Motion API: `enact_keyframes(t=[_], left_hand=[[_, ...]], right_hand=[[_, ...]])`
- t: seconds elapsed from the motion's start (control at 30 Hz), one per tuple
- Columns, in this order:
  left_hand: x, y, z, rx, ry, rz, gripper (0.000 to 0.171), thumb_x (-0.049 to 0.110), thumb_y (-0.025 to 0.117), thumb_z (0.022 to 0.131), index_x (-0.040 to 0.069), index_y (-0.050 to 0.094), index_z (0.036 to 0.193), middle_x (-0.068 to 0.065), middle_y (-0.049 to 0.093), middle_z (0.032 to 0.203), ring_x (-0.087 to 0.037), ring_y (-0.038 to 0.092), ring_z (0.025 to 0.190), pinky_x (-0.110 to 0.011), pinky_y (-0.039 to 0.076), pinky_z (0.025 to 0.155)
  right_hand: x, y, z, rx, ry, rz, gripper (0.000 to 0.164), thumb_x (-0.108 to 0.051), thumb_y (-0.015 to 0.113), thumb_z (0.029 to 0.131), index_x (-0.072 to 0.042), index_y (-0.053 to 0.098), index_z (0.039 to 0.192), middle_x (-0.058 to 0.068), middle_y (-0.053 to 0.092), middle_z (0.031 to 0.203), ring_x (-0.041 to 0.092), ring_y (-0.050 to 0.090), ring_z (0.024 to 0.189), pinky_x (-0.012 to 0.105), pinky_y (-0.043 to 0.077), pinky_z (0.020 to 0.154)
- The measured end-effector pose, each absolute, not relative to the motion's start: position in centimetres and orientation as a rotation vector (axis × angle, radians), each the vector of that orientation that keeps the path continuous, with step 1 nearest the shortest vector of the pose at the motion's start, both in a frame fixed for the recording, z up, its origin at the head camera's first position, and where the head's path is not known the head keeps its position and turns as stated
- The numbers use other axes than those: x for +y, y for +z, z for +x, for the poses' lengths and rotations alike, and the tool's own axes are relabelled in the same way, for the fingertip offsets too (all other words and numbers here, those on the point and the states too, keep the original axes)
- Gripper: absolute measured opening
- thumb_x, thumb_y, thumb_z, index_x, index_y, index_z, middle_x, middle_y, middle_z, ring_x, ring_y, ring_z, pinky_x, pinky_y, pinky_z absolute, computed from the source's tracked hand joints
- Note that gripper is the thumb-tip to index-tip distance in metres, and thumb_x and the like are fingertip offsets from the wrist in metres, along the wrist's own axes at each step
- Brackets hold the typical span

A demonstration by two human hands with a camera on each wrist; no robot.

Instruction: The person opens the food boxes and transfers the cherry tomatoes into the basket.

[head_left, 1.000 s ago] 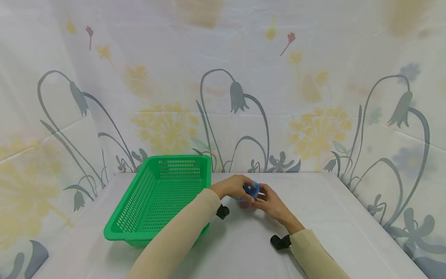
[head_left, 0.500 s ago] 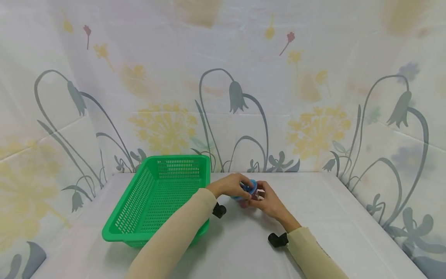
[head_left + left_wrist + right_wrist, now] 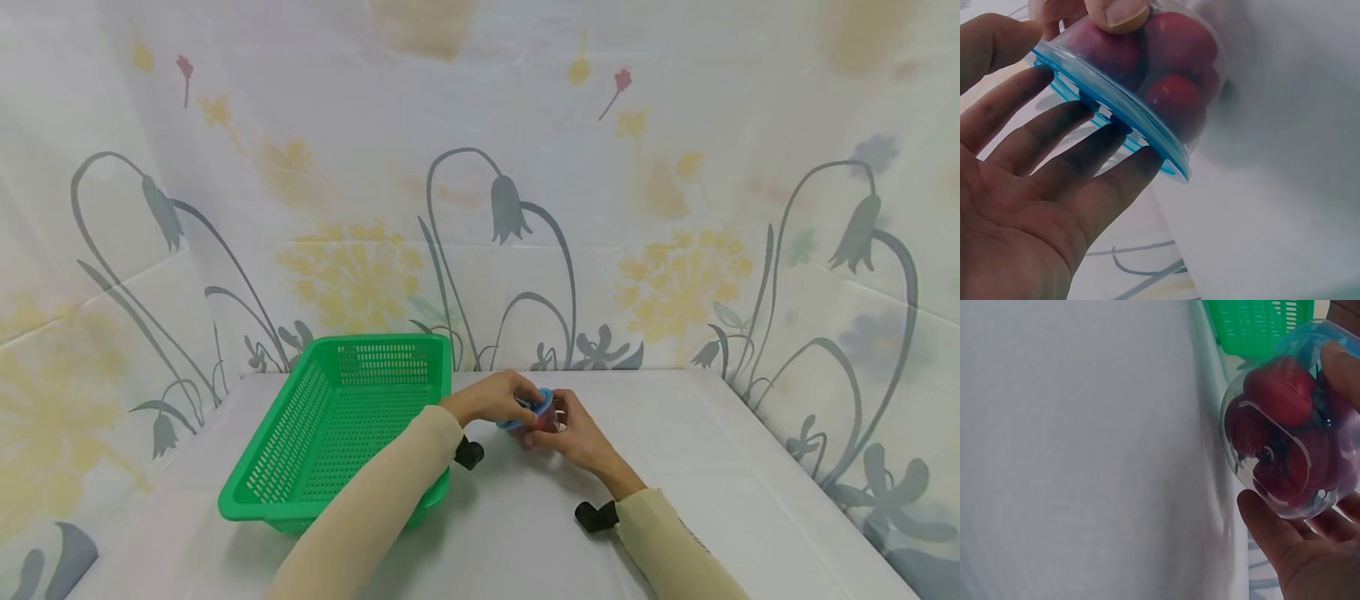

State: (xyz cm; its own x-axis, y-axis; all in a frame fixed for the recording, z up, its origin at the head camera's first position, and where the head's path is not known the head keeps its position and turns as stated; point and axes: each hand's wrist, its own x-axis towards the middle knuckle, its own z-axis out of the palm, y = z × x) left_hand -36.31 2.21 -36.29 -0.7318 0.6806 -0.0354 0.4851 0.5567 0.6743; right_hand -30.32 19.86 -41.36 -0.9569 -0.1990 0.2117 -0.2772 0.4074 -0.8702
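Both hands meet just to the right of the green basket (image 3: 300, 511): the left hand (image 3: 498, 397) pinches the edge of a blue lid (image 3: 1124, 103) between its thumb and a row of slightly spread fingertips, while the right hand (image 3: 577, 432) grips the clear body of the container (image 3: 1313, 507), its digits lying on opposite sides of the wall. The container is tilted, its lid end toward the basket and its rounded base away from it; whether the base touches the surface (image 3: 517, 533) cannot be told. Red, rounded pieces (image 3: 1282, 390) crowd together inside, with dark green bits among them. A black wrist device (image 3: 469, 454) sits close to the basket's right side, under the left wrist, and another black device (image 3: 597, 517) is farther to its right, by the right cuff. The left beige sleeve (image 3: 371, 496) crosses in front of the basket's near right corner; the right beige sleeve (image 3: 678, 537) is well to the right of it. Behind the basket hangs a white sheet (image 3: 480, 275) printed with grey bell-shaped flowers and yellow blooms.
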Motion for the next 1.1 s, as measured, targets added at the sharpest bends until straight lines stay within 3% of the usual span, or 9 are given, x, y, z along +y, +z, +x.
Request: enact_keyframes(t=[0.47, 0.57, 0.7, 0.87, 1.03, 1.1], left_hand=[[2.8, -35.8, -35.6, 2.542, 0.808, 1.030, 0.036, 0.010, 0.063, 0.086, 0.012, 0.067, 0.122, 0.001, 0.065, 0.120, -0.010, 0.058, 0.104, -0.021, 0.050, 0.080], [2.9, -35.5, -35.4, 2.561, 0.704, 1.125, 0.034, 0.008, 0.060, 0.087, 0.011, 0.068, 0.120, 0.003, 0.067, 0.110, -0.007, 0.058, 0.090, -0.018, 0.048, 0.074], [3.3, -35.2, -35.2, 2.562, 0.624, 1.210, 0.028, 0.006, 0.057, 0.088, 0.009, 0.070, 0.114, 0.005, 0.063, 0.090, -0.007, 0.052, 0.071, -0.017, 0.045, 0.063], [3.5, -35.2, -35.0, 2.576, 0.592, 1.212, 0.027, 0.006, 0.057, 0.090, 0.009, 0.071, 0.113, 0.005, 0.063, 0.092, -0.007, 0.052, 0.071, -0.017, 0.045, 0.062], [3.5, -35.1, -34.9, 2.577, 0.540, 1.255, 0.018, 0.004, 0.056, 0.089, 0.012, 0.071, 0.094, 0.004, 0.061, 0.084, -0.007, 0.053, 0.068, -0.018, 0.046, 0.060], [3.4, -35.1, -34.9, 2.575, 0.538, 1.261, 0.019, 0.003, 0.056, 0.088, 0.013, 0.071, 0.095, 0.005, 0.061, 0.082, -0.007, 0.052, 0.066, -0.017, 0.046, 0.058]], right_hand=[[21.1, -44.8, -32.6, -2.558, 1.613, 0.415, 0.072, -0.022, 0.082, 0.075, -0.007, 0.037, 0.129, 0.013, 0.048, 0.125, 0.031, 0.054, 0.112, 0.038, 0.044, 0.089], [21.4, -45.0, -32.6, -2.568, 1.625, 0.437, 0.074, -0.026, 0.082, 0.076, -0.007, 0.034, 0.130, 0.013, 0.045, 0.128, 0.030, 0.053, 0.114, 0.035, 0.045, 0.088], [21.1, -43.0, -31.0, -2.584, 1.650, 0.450, 0.072, -0.020, 0.080, 0.078, -0.003, 0.033, 0.130, 0.017, 0.044, 0.129, 0.031, 0.053, 0.113, 0.035, 0.045, 0.088], [21.0, -42.6, -30.7, -2.584, 1.626, 0.423, 0.076, -0.014, 0.080, 0.077, 0.001, 0.031, 0.133, 0.018, 0.047, 0.126, 0.032, 0.055, 0.110, 0.038, 0.044, 0.088], [21.5, -44.6, -32.2, -2.590, 1.578, 0.398, 0.087, -0.022, 0.084, 0.073, -0.004, 0.031, 0.139, 0.013, 0.050, 0.125, 0.028, 0.055, 0.110, 0.039, 0.043, 0.089], [21.6, -44.7, -32.4, -2.596, 1.546, 0.420, 0.089, -0.026, 0.084, 0.073, -0.005, 0.031, 0.141, 0.011, 0.051, 0.123, 0.026, 0.056, 0.108, 0.037, 0.044, 0.087]])
